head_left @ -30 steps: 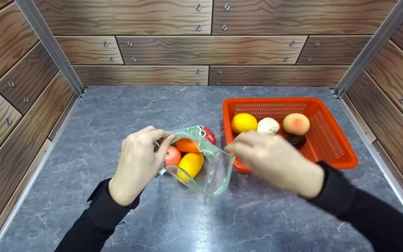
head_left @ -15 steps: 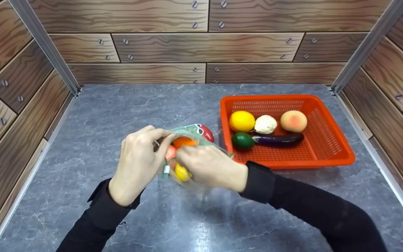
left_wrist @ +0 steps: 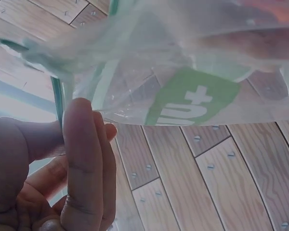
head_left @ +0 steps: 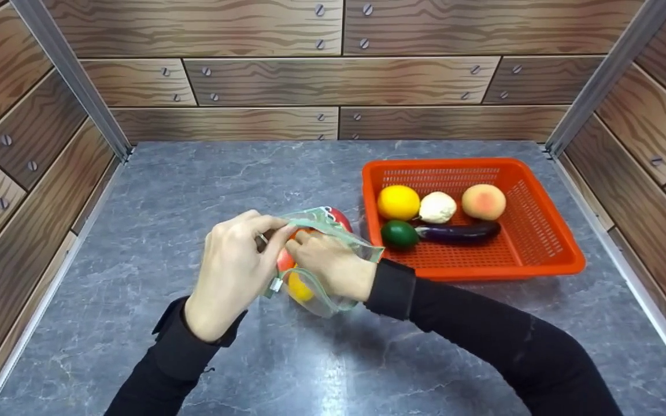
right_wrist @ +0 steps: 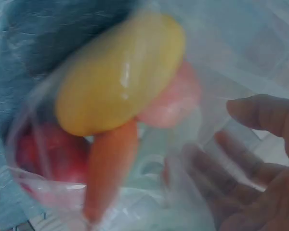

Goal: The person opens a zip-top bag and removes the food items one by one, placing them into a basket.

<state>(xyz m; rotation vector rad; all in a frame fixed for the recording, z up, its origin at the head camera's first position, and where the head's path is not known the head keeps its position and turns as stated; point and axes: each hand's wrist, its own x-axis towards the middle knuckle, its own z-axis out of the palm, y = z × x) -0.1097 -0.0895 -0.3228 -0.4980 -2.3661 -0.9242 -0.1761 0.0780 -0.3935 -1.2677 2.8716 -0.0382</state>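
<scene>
My left hand [head_left: 232, 263] pinches the rim of a clear zip bag [head_left: 311, 303] with a green edge between thumb and fingers. The bag lies on the grey tabletop, its mouth spread towards me. My right hand [head_left: 333, 263] is inside it, fingers parted and holding nothing in the right wrist view. Beside those fingers, in the bag, are a yellow mango-shaped fruit [right_wrist: 120, 77], a pinkish round fruit [right_wrist: 173, 98], a carrot [right_wrist: 111, 168] and a glossy red piece [right_wrist: 53, 154], whose kind is unclear. A white zip slider [head_left: 276, 285] shows near my left fingers.
To the right stands a red-orange plastic basket [head_left: 552, 231]. In it lie a yellow round fruit [head_left: 398, 202], a whitish bulb [head_left: 437, 207], a peach [head_left: 483, 202], a dark green fruit [head_left: 400, 234] and an eggplant [head_left: 459, 232]. Wood-patterned walls enclose the table.
My right hand has moved left, from the bag's right rim near the basket into the bag. My left hand keeps its pinch on the rim.
</scene>
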